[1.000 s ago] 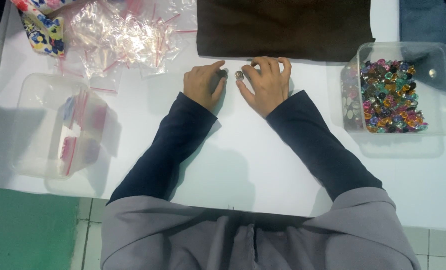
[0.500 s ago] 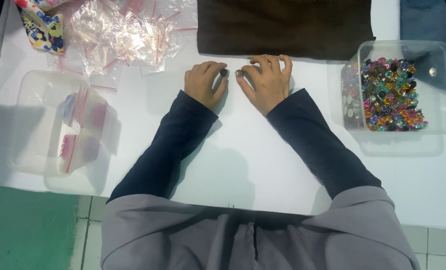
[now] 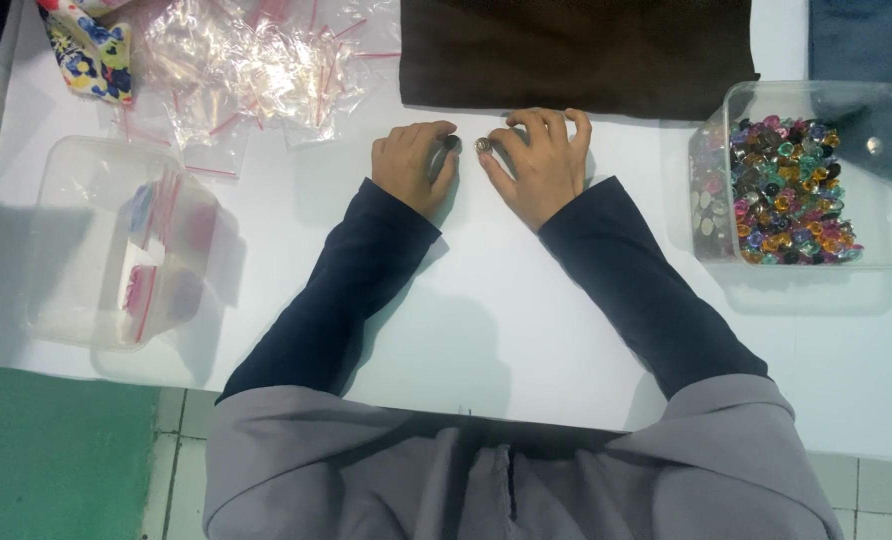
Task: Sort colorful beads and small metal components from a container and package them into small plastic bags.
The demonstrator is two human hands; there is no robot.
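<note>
My left hand [image 3: 413, 163] rests on the white table [image 3: 486, 310], its fingertips pinching a small dark round bead [image 3: 452, 143]. Close beside it, my right hand [image 3: 543, 162] pinches a second small round bead [image 3: 483, 146] between thumb and forefinger. The two beads sit a short gap apart, just in front of a dark brown cloth [image 3: 576, 50]. Both forearms wear dark blue sleeves.
A clear plastic box [image 3: 891, 180] full of several coloured gems stands at the right. At the left is a clear tub [image 3: 76, 240] holding small zip bags. A heap of empty zip bags [image 3: 256, 70] and a patterned pouch [image 3: 86, 50] lie at the back left.
Both hands have stayed in place; the fingers shifted slightly around the two small beads.
</note>
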